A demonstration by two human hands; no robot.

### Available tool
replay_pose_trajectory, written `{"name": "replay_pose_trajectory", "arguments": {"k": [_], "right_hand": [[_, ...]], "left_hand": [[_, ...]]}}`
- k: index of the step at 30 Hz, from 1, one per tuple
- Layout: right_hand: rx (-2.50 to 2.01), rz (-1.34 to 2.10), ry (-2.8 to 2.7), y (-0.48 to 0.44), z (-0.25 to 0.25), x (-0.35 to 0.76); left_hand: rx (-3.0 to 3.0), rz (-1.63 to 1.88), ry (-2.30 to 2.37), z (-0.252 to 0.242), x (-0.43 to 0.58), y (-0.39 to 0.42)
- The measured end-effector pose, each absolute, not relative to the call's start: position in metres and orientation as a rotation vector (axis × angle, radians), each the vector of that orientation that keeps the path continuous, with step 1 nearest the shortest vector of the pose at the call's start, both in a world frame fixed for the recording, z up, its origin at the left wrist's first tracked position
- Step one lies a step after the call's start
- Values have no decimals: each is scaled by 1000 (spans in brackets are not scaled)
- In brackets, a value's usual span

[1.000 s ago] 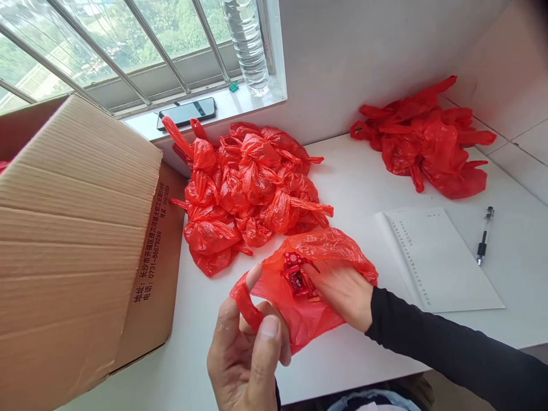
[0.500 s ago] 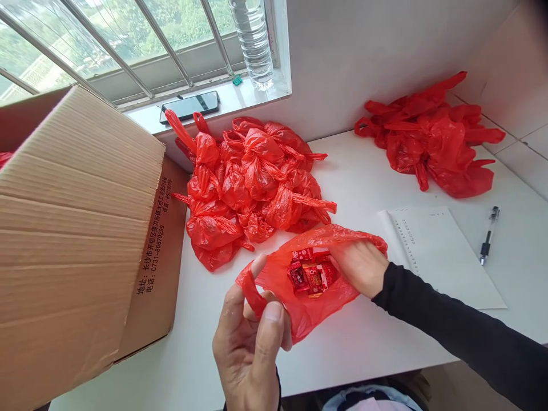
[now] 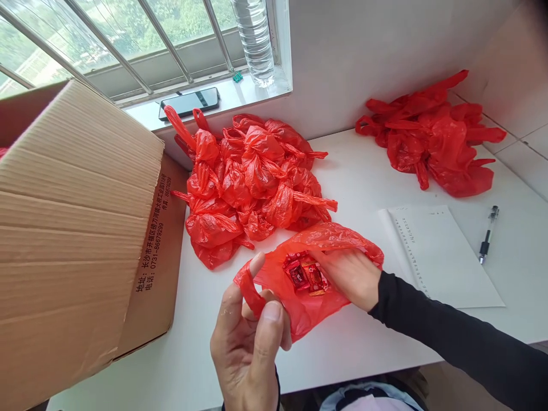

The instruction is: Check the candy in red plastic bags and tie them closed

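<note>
A red plastic bag (image 3: pixel 303 319) is held open above the white table, with several small red wrapped packets (image 3: pixel 306 275) inside. My left hand (image 3: pixel 252 342) grips its left edge, the bag's handle looped round the index finger and the thumb pressed towards the other fingers. My right hand (image 3: pixel 353 275) reaches into the bag from the right, beside the packets; its fingertips are hidden, so whether they hold anything does not show. Behind the bag lies a pile of tied red bags (image 3: pixel 257 177).
A large open cardboard box (image 3: pixel 77 240) stands at the left. Loose red bags (image 3: pixel 432 137) lie at the back right, near an open notebook (image 3: pixel 449 257) and a pen (image 3: pixel 487 237). A phone (image 3: pixel 190 104) and a clear bottle (image 3: pixel 254 43) are on the windowsill.
My right hand has moved left and deeper into the bag, now covering some of the packets. My left hand still holds the bag's edge, almost unmoved.
</note>
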State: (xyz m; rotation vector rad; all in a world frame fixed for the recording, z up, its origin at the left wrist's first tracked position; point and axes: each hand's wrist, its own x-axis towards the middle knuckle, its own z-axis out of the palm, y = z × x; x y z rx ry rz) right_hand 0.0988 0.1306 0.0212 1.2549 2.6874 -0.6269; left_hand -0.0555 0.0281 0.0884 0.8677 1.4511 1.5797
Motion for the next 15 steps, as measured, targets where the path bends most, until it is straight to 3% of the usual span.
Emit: {"name": "replay_pose_trajectory", "arguments": {"k": [15], "right_hand": [[1124,-629,2695,122,19,98]], "left_hand": [[876,1580,1439,91,-54,28]]}}
